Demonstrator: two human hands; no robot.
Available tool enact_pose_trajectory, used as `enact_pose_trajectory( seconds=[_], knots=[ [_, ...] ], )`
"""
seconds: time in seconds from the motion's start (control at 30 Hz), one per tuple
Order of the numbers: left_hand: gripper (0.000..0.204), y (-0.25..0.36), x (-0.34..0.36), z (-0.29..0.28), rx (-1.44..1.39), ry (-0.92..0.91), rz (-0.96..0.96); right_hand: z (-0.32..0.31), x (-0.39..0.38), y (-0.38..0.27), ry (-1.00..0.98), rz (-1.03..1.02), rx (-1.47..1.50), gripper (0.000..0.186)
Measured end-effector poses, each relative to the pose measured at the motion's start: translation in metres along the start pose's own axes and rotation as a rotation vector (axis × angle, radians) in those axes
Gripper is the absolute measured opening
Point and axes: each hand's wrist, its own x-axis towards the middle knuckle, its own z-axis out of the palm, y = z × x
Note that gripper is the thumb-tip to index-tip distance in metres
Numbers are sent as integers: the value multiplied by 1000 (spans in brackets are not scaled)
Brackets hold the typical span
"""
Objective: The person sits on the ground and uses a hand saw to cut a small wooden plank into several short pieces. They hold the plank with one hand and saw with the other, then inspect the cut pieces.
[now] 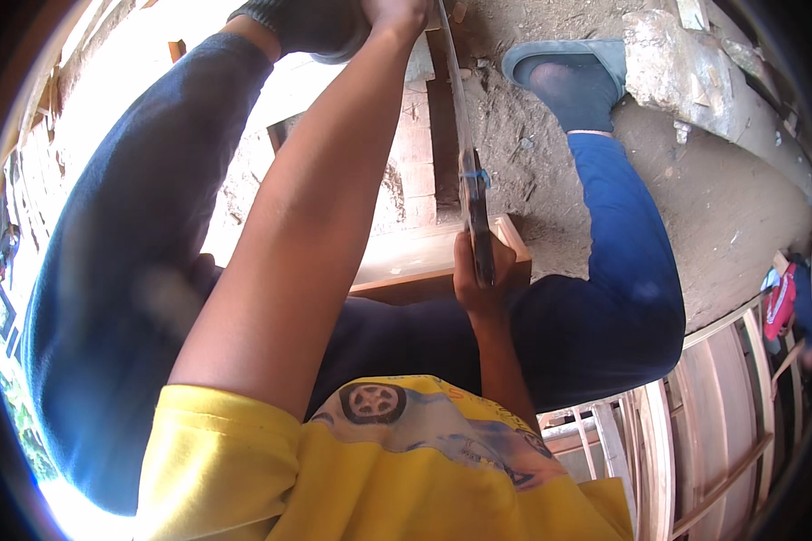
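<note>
My right hand (483,275) is closed around the dark handle of what looks like a handsaw (476,203). Its thin blade, seen nearly edge-on, runs away from me past the top edge, and a blue tie is wrapped near the handle. At the top edge, my left hand (395,13) reaches beside my left foot (320,25) in its dark sock. The fingers there are cut off by the frame, so any hold is hidden. A pale piece of wood (417,158) lies left of the blade.
Between my legs is a wooden box-like piece (514,236). My right foot (564,77), in a grey slipper, rests on the dirt ground near a rough log (677,68). Wooden frames (663,451) stand at lower right, with red cloth (779,302) beyond. Strong glare washes out the left.
</note>
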Motion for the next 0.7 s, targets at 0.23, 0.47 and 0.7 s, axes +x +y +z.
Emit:
enact_pose_trajectory(
  seconds=[0.23,0.47,0.7],
  knots=[
    [74,7,-8,-9,-319,-13,-246,-16,-37,-56,-110,36,-116,33],
    [69,23,-9,-2,-271,-37,-152,-6,27,-51,-45,319,-41,18],
    [64,18,-13,-2,-234,-32,-118,-10,27,-53,-62,313,-92,29]
  ],
)
